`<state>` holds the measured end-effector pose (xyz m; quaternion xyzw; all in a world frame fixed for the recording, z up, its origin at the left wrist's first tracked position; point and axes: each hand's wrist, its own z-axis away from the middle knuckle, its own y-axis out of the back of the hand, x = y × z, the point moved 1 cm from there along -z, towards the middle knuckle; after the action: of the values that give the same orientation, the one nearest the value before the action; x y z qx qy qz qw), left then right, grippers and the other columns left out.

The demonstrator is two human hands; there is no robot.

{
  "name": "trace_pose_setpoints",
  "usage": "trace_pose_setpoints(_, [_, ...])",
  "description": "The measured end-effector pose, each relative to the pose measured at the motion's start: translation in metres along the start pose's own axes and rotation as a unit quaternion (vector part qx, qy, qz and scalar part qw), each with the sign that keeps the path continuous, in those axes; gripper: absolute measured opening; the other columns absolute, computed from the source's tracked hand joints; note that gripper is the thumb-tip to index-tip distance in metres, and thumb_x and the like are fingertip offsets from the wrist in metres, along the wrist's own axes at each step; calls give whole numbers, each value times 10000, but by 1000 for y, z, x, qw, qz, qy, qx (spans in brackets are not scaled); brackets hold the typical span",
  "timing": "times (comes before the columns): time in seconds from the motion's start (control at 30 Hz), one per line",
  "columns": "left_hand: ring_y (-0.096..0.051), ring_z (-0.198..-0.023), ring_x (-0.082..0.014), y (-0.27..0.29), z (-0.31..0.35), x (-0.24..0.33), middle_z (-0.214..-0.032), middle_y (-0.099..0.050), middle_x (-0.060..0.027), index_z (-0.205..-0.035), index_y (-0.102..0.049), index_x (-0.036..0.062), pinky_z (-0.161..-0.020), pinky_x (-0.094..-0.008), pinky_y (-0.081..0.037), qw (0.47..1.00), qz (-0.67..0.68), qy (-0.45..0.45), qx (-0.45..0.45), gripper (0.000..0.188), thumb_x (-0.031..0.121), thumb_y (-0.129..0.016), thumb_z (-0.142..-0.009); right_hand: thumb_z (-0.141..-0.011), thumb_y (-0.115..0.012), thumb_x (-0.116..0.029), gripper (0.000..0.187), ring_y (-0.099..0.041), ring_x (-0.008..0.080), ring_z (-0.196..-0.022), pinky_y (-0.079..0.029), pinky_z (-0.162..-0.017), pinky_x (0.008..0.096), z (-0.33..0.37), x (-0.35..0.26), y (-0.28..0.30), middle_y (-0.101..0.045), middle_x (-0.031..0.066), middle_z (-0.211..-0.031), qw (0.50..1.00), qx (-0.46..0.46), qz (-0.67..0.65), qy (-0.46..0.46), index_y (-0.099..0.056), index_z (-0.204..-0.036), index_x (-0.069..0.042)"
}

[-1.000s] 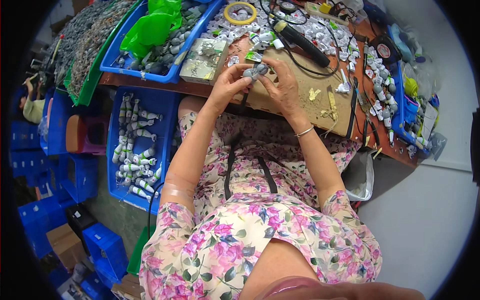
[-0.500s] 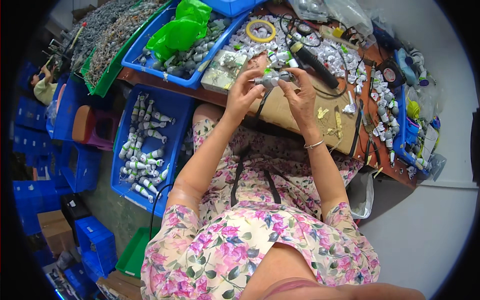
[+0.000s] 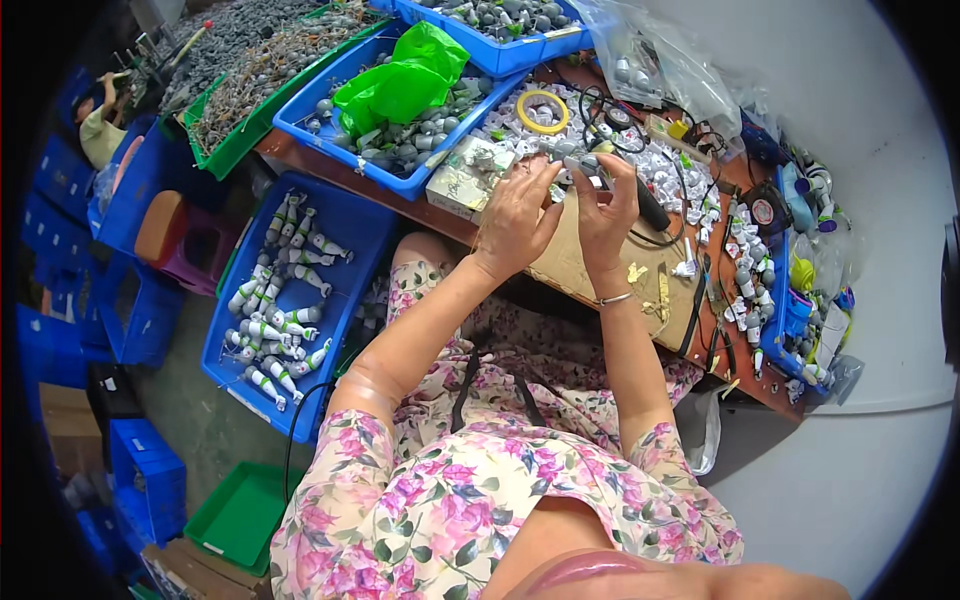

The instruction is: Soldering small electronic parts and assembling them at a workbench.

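While a small grey-and-white piece [image 3: 578, 163] is pinched between the thumb and index fingertip of the right hand [image 3: 610, 215], the left hand [image 3: 515, 222] is held just beside it, back upward, its fingers stretched forward and its thumb set apart. Whether anything is gripped beneath the left fingers cannot be told. The piece is raised between the two hands, above the far edge of a cardboard sheet [image 3: 565, 250]. Yellow scraps [image 3: 662, 296] are scattered on the sheet, nearer than the right hand and to its right. A metal bracelet [image 3: 613, 299] is worn on the right wrist.

Just left of the left hand, a worn white box [image 3: 452, 182] is seen. Beyond both hands, small white parts [image 3: 690, 195] are heaped, and a yellow tape roll [image 3: 519, 111] is laid on them. A black tool handle [image 3: 652, 207] is partly hidden behind the right hand. Farther left of the left hand, grey parts and a green plastic bag [image 3: 405, 88] are held in a blue tray [image 3: 283, 116]. Lower, to the left of the left forearm, white, grey and green figure-shaped parts [image 3: 290, 330] are piled in a blue bin [image 3: 362, 232].
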<state>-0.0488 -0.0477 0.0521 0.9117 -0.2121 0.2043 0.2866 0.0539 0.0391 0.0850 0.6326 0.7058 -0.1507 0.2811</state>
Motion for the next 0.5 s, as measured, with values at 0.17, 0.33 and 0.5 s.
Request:
trace_pose_setpoints(0.17, [-544, -1124, -362, -5, -4, -3, -1157, -596, -212, -1345, -450, -30, -1015, -437, -381, 998, 59, 34, 3, 501, 127, -563, -883, -808, -732, -34, 292, -628, 173, -898, -527, -574, 238, -4, -1, -4, -611, 106, -1065, 1000, -10, 16, 8, -583, -1059, -26])
trace_pose_setpoints(0.33, [-567, -1008, -348, 4, -9, -7, -949, -604, -164, -1347, -447, -32, -978, -441, -397, 997, 69, 35, 22, 485, 108, -537, -892, -795, -726, -27, 300, -633, 284, -932, -528, -742, 340, -6, 4, -15, -623, 139, -1025, 998, -17, 37, 37, -578, -1056, -13])
trace_pose_setpoints(0.5, [-523, -1167, -383, 12, -5, -19, -1261, -548, -243, -1329, -452, -55, -1009, -439, -383, 998, 49, 9, 31, 468, 52, -518, -878, -776, -743, -23, 302, -624, 309, -955, -494, -836, 374, -5, 5, -32, -635, 148, -1026, 997, -18, 57, 43, -601, -1042, -9])
